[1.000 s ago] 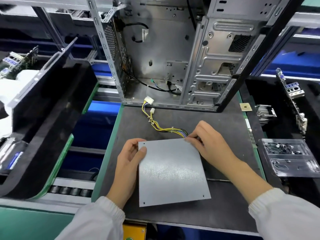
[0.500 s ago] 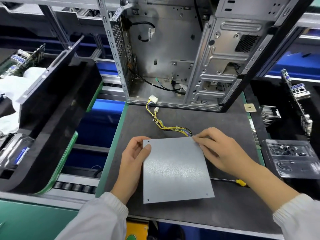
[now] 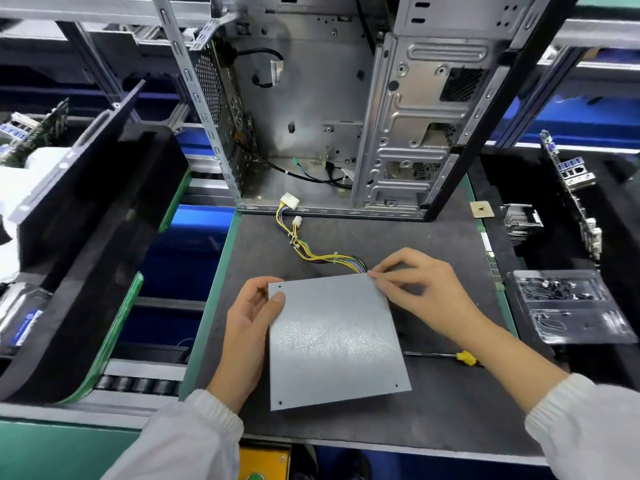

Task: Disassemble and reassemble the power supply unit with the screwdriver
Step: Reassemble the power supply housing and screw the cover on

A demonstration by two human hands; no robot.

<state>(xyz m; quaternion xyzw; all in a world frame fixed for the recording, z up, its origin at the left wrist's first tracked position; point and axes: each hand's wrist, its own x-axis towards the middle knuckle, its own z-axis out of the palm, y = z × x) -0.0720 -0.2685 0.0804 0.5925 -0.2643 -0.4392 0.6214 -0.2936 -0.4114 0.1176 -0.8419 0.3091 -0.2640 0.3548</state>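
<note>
Grey steel PSU [image 3: 332, 337]: stiff, likely heavy, sharp-edged; left hand [image 3: 247, 327] grips its left side, right hand [image 3: 419, 289] pinches the far corner, screwdriver [image 3: 446, 356] idle

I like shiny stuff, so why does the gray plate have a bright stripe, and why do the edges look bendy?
Head view: the gray cover plate shows a pale glare band across its middle, likely overhead light bouncing off; the wide-angle lens bows the frame rails and computer case near the edges; the yellow-handled screwdriver looks slightly soft.
</note>
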